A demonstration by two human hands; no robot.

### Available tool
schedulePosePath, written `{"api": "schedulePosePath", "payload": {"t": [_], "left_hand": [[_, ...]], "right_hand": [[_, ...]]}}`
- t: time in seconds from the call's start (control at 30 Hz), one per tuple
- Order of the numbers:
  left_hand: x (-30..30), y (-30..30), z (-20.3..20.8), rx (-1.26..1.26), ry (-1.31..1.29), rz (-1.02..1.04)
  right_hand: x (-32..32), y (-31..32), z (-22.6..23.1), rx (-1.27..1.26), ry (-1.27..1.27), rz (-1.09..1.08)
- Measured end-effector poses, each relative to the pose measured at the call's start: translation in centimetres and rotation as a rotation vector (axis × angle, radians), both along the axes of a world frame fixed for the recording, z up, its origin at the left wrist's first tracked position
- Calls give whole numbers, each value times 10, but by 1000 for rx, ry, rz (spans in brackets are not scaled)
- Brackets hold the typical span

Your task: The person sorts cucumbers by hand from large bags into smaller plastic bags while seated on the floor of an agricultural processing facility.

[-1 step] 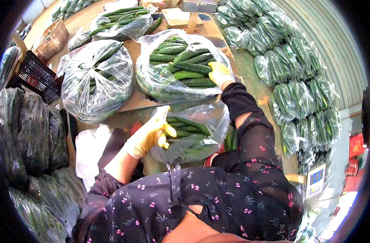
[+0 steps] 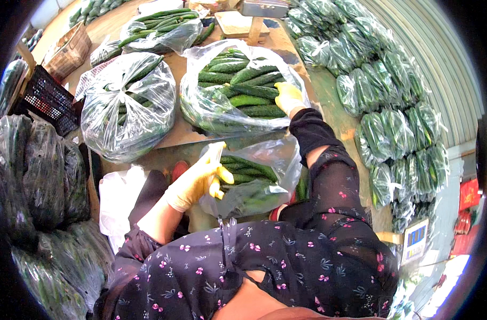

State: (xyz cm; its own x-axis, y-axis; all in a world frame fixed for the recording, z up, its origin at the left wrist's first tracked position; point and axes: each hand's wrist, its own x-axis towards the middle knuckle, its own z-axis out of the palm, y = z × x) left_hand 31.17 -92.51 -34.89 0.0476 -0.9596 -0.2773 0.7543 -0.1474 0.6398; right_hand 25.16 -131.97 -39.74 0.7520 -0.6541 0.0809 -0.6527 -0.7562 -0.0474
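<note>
My left hand, in a pale yellow glove, grips the rim of a clear plastic bag. Several cucumbers lie inside that bag, close in front of my body. Farther off, a large open clear bag is full of dark green cucumbers. My gloved right hand reaches into its right side, fingers closed around the end of a cucumber. That cucumber lies across the top of the pile, and its right end is hidden by my hand.
To the left stands a gathered clear bag of cucumbers, beside a black crate. Another open cucumber bag and a scale are at the back. Bagged cucumbers are stacked along the right; dark bags crowd the left.
</note>
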Motion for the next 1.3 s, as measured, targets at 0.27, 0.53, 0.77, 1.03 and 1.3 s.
{"api": "schedulePosePath", "payload": {"t": [0.27, 0.53, 0.77, 1.03, 1.3], "left_hand": [[15, 2, 2, 35, -32, 13], [17, 17, 6, -10, 7, 47], [11, 37, -10, -81, 100, 136], [8, 41, -13, -93, 80, 115], [7, 49, -14, -64, -39, 194]], "right_hand": [[27, -16, -34, 106, 93, -85], [-30, 41, 66, 1596, -1212, 288], [-75, 108, 48, 2134, -1286, 396], [-103, 166, 15, 2118, -1384, 446], [-184, 118, 58, 1543, -1259, 323]]}}
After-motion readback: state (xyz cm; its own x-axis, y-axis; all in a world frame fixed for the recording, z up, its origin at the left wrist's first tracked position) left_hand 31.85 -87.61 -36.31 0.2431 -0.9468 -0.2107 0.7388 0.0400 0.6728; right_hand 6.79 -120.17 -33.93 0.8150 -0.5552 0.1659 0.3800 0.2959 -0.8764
